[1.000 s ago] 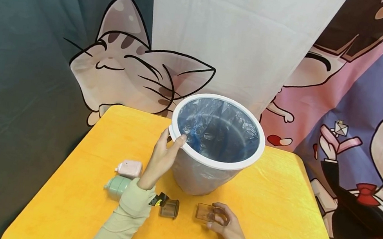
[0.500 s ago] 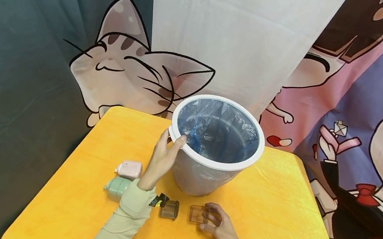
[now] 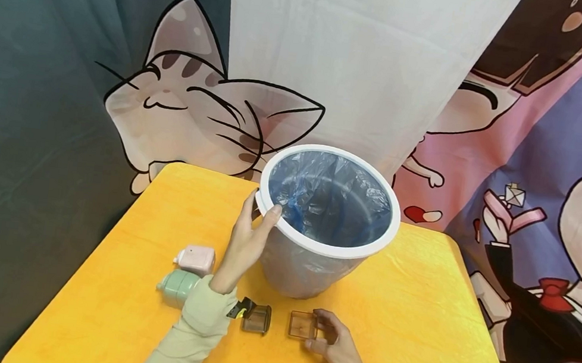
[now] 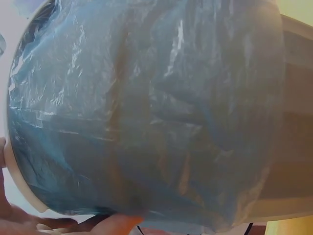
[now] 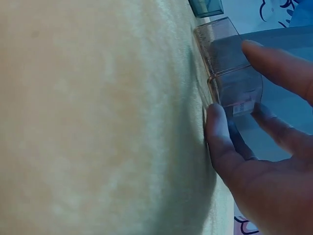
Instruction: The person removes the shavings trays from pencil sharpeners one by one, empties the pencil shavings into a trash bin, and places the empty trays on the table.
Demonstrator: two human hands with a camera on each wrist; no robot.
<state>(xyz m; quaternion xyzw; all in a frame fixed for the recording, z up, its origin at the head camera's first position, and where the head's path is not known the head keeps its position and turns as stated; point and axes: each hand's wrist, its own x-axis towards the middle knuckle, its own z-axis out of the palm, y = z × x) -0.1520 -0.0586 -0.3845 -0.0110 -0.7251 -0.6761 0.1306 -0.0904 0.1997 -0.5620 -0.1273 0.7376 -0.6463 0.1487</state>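
A white-rimmed trash bin (image 3: 298,272) lined with a bluish clear bag (image 3: 329,198) stands upright on the table. My left hand (image 3: 246,247) grips its rim, thumb over the edge and fingers outside. In the left wrist view the bagged side of the bin (image 4: 146,112) fills most of the picture. My right hand (image 3: 339,346) holds the right end of a small clear amber plastic box (image 3: 301,325) on the table, thumb and index finger at opposite sides. The right wrist view shows a pale label by the box's (image 5: 234,73) finger end.
A smoky dark plastic box (image 3: 256,319) sits left of the amber one, by the left wrist strap (image 3: 240,307). Pink bottle (image 3: 197,259) and green bottle (image 3: 178,286) lie left of my forearm on the yellow tablecloth (image 3: 404,326). Printed curtains (image 3: 359,51) hang behind.
My right hand has moved left with the amber box, closer to the dark box, mostly in the first half second. The left hand and the bin have stayed in place.
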